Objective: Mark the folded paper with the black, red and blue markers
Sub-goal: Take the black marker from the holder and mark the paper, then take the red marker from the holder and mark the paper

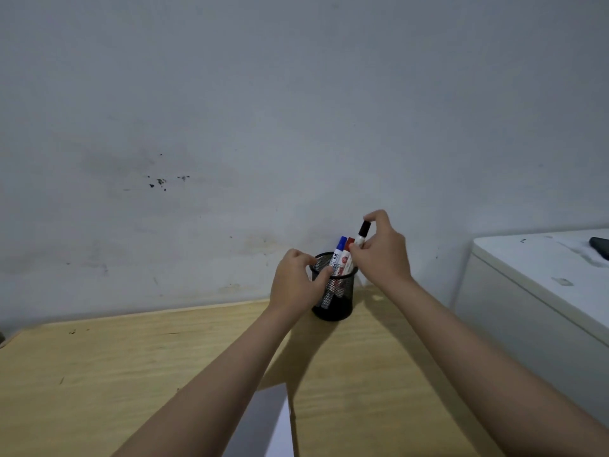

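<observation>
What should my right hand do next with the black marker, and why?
Probably lift the black marker straight up, clear of the mesh pen cup. The right hand pinches it raised above the blue marker and red marker, while the left hand steadies the cup.

Wooden table: black mesh pen cup near wall, folded paper front.

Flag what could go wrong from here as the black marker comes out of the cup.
1. The mesh cup is light; the left hand only holds its rim, so it could tip.
2. The right hand pinches the black marker high near its cap; that grip may slip.
3. The blue marker and red marker lean alongside and might get dragged out.
</observation>
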A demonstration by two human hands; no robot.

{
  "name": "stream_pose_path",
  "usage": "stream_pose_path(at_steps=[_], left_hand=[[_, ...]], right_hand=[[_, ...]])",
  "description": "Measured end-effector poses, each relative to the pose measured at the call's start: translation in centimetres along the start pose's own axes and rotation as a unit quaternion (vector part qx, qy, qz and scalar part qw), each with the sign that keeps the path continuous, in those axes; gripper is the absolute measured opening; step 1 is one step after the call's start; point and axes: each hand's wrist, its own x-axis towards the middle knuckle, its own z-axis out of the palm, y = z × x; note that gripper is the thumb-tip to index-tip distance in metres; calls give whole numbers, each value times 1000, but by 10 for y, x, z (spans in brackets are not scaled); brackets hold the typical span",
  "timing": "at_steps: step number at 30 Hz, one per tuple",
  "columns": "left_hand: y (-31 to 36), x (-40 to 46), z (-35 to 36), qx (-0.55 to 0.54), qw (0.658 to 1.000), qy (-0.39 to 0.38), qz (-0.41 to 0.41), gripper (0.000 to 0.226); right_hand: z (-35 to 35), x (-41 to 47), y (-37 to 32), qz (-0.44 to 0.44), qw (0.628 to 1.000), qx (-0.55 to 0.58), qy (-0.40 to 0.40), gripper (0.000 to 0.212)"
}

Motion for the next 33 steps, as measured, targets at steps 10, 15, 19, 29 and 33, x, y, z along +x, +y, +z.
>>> stream_pose_path(at_steps=[10, 15, 19, 29, 33], left_hand=[[-10, 3, 11, -28, 999, 23, -15, 39], [-8, 3, 11, -15, 999, 25, -13, 40], [-4, 0, 8, 0, 1000, 0, -21, 42], [54, -39, -62, -428, 867, -121, -225, 18], [68, -62, -98, -432, 876, -94, -191, 18]], right_hand=[[22, 16, 18, 29, 979, -196, -43, 43], [25, 17, 8, -11, 972, -235, -26, 23], [18, 7, -6, -65, 991, -106, -55, 7], [-35, -81, -55, -300, 950, 63, -52, 14], [-55, -111, -73, -343, 934, 66, -77, 17]])
